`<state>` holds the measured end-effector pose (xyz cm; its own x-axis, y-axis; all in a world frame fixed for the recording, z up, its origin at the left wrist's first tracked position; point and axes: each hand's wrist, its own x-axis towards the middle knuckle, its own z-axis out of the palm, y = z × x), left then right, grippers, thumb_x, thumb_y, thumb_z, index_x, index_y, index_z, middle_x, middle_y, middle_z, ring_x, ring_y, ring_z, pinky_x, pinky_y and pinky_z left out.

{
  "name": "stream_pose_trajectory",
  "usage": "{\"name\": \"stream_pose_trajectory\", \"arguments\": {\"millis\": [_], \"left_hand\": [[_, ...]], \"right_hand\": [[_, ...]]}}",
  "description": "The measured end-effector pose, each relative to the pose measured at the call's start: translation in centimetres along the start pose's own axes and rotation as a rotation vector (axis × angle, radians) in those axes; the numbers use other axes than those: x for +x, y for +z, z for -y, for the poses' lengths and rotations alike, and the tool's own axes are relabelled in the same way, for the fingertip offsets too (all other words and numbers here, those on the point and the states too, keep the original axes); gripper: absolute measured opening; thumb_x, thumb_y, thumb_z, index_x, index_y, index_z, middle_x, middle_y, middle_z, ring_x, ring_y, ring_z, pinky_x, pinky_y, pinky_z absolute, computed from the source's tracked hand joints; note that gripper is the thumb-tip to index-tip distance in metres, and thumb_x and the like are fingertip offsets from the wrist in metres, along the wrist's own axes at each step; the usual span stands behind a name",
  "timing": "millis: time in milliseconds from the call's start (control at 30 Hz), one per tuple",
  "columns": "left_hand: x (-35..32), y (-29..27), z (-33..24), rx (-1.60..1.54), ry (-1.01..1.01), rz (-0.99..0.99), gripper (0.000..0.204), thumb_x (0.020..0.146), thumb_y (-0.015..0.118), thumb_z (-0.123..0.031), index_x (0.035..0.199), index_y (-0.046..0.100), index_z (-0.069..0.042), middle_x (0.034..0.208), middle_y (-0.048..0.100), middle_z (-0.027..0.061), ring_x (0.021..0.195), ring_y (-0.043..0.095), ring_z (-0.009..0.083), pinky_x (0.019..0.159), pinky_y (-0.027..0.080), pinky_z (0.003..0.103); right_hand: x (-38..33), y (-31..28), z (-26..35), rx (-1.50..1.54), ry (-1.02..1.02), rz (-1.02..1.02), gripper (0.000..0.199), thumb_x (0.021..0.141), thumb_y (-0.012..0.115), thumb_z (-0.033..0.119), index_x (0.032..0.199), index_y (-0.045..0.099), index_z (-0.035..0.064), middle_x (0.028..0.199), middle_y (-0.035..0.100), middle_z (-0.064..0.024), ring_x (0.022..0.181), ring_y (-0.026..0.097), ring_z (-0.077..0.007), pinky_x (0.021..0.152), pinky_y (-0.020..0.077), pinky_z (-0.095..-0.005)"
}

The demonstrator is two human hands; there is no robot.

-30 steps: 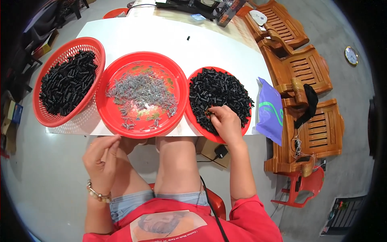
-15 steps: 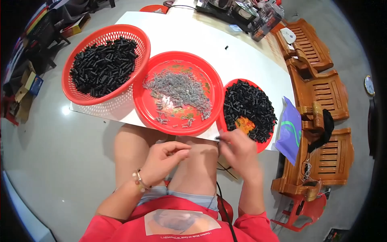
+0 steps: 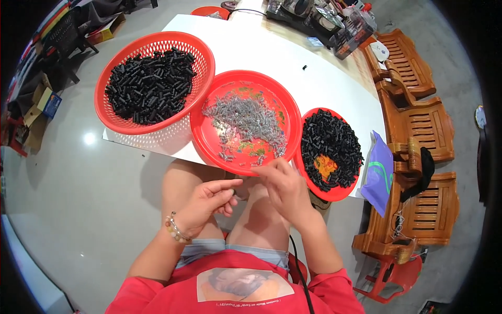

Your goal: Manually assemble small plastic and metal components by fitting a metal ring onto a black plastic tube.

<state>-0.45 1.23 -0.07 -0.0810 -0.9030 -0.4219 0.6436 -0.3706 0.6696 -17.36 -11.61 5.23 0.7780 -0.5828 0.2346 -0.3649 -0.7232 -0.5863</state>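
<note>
My left hand (image 3: 206, 204), with a beaded bracelet on its wrist, hovers over my lap with thumb and fingers drawn together. Whatever may be in its grip is too small to make out. Over the front rim of a red tray (image 3: 205, 149) is my right hand (image 3: 287, 191), its fingertips pinched together; what they hold, if anything, is not clear. Small silvery springs (image 3: 248, 118) lie heaped in that tray. To its right, a smaller red dish (image 3: 334, 198) carries short black plastic tubes (image 3: 334, 141).
A red mesh basket (image 3: 103, 112) full of black tubular pieces (image 3: 151, 86) stands at the left table edge. A purple pouch (image 3: 377, 175) lies at the right edge. One black piece (image 3: 305, 67) sits alone on the white tabletop (image 3: 272, 57). Wooden chairs (image 3: 426, 201) stand to the right.
My right hand has moved left, from beside the black-tube dish to the front of the spring tray. My left hand has turned slightly. The whole view has shifted a little.
</note>
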Motion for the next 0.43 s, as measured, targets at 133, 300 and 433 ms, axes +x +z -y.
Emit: {"name": "stream_pose_trajectory", "arguments": {"millis": [133,300,433], "left_hand": [[-0.4,-1.3,-0.1,0.016,-0.011,0.050,0.027,0.094,0.052,-0.015,0.118,0.058,-0.004,0.088,0.063,0.0014,0.071,0.059,0.0051,0.064,0.048,0.017],[-0.9,-1.6,-0.5,-0.083,0.000,-0.030,0.015,0.093,0.054,-0.013,0.106,0.055,-0.006,0.090,0.065,0.0081,0.072,0.064,0.0112,0.064,0.052,0.022],[-0.8,-2.3,-0.7,-0.094,0.004,-0.053,0.020,0.093,0.053,-0.012,0.112,0.050,-0.009,0.091,0.066,0.0103,0.073,0.065,0.0136,0.069,0.055,0.026]], "right_hand": [[2.4,0.7,-0.9,-0.115,0.055,0.061,0.015,0.078,0.061,0.007,0.093,0.062,0.0068,0.083,0.056,-0.0109,0.073,0.061,-0.0316,0.060,0.0495,-0.0411],[4.7,1.6,-1.3,-0.224,-0.006,0.200,0.012,0.077,0.063,0.012,0.088,0.063,0.0064,0.083,0.057,-0.0105,0.072,0.061,-0.0311,0.061,0.0496,-0.0414],[5.6,1.7,-1.9,-0.299,0.025,0.354,0.012,0.076,0.064,0.012,0.086,0.064,0.0073,0.083,0.058,-0.0087,0.077,0.061,-0.0300,0.062,0.0502,-0.0418]]}}
